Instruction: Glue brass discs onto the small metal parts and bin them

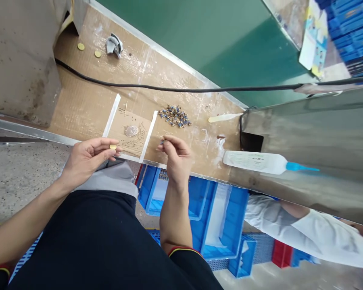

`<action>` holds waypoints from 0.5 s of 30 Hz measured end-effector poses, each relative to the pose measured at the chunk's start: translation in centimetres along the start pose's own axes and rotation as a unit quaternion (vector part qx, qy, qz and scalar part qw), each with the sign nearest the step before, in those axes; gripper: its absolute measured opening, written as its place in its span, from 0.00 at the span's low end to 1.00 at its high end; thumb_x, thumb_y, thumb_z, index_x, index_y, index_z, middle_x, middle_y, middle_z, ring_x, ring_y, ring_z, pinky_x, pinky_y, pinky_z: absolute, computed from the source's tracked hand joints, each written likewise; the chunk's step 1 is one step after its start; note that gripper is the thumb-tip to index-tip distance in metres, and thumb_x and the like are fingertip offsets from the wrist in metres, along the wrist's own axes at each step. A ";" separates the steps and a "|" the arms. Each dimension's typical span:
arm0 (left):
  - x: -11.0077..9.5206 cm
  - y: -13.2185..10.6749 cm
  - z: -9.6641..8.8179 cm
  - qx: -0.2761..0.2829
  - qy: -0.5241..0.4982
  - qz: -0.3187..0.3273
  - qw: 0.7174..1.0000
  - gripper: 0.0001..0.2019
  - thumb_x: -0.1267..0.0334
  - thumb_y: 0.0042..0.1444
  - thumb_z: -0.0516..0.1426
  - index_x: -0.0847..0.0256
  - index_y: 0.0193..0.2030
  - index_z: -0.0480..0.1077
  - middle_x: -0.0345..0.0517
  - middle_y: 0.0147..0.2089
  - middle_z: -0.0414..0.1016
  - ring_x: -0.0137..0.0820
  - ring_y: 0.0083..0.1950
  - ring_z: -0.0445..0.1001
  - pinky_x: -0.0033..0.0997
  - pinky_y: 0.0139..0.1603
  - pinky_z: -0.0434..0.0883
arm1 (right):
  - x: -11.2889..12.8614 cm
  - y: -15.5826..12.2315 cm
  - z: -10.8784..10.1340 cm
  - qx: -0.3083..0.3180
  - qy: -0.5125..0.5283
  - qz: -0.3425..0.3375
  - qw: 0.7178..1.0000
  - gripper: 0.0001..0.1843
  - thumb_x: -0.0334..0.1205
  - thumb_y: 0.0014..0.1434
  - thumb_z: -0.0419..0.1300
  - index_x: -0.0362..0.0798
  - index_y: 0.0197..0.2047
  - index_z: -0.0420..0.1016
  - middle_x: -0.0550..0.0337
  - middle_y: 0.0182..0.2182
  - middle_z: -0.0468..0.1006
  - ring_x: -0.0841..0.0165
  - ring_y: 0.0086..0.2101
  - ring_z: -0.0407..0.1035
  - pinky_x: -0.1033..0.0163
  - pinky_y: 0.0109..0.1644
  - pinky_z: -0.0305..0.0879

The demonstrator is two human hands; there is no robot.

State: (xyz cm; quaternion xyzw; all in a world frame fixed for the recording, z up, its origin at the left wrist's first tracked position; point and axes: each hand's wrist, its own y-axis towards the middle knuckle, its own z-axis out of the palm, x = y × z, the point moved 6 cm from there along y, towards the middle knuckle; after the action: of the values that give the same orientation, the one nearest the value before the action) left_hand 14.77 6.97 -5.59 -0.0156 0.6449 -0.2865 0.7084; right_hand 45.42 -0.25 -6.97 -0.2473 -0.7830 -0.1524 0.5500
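Note:
My left hand [92, 157] is at the near edge of the cardboard-covered bench [78, 88], its thumb and fingers closed on a small yellow disc [113, 147]. Farther right, my right hand [177, 157] pinches a tiny bluish part [161, 142], mostly hidden by the fingertips. Beyond that hand lies a heap of small blue and copper-coloured parts [174, 117]. Between the hands, a small clear round dish [131, 131] rests on cardboard among many scattered tiny pins [133, 142], with white tape strips [148, 137] on either side.
A black cable [157, 87] crosses above the bench. A white bottle with a blue nozzle [255, 162] lies at right, near a pale stick [225, 117]. Two yellow discs [97, 53] and a crumpled grey piece [114, 45] lie far left. Blue bins [224, 217] stand below; a person in white [308, 229] is at right.

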 end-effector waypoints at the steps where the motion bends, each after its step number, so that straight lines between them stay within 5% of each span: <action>1: -0.1 0.2 -0.2 0.002 0.018 0.009 1.000 0.16 0.49 0.70 0.75 0.59 0.53 0.90 0.51 0.48 0.94 0.38 0.46 0.93 0.36 0.51 0.91 | 0.0 -0.1 1.0 0.019 0.017 0.010 1.000 0.16 0.54 0.71 0.72 0.53 0.53 0.88 0.58 0.40 0.90 0.63 0.37 0.87 0.53 0.47 0.90; 6: -0.3 1.4 -1.1 0.013 0.081 0.060 0.995 0.13 0.52 0.73 0.71 0.58 0.41 0.89 0.46 0.40 0.92 0.33 0.37 0.90 0.30 0.44 0.88 | 2.4 -0.3 4.5 0.070 0.035 -0.043 0.996 0.12 0.52 0.74 0.72 0.55 0.53 0.87 0.59 0.43 0.91 0.62 0.41 0.89 0.52 0.52 0.92; 11: 0.4 1.7 -1.4 -0.027 0.024 0.055 0.998 0.10 0.56 0.71 0.71 0.59 0.51 0.90 0.45 0.38 0.91 0.33 0.35 0.88 0.31 0.42 0.88 | 5.8 -0.2 5.5 0.040 -0.097 -0.190 0.976 0.08 0.48 0.78 0.68 0.60 0.50 0.90 0.57 0.50 0.92 0.58 0.54 0.88 0.46 0.64 0.89; 15: 1.0 1.8 -1.2 -0.026 -0.009 0.050 0.998 0.15 0.54 0.72 0.72 0.60 0.57 0.89 0.49 0.43 0.93 0.35 0.41 0.91 0.34 0.47 0.90 | 6.4 -0.3 6.1 0.049 -0.136 -0.230 0.962 0.09 0.48 0.80 0.67 0.62 0.50 0.92 0.58 0.50 0.92 0.57 0.55 0.88 0.42 0.69 0.86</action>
State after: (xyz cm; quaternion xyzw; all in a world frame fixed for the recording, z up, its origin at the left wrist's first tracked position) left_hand 14.36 8.51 -7.43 -0.0045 0.6454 -0.2338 0.7272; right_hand 38.74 4.03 -3.07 -0.0521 -0.8928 -0.2009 0.3998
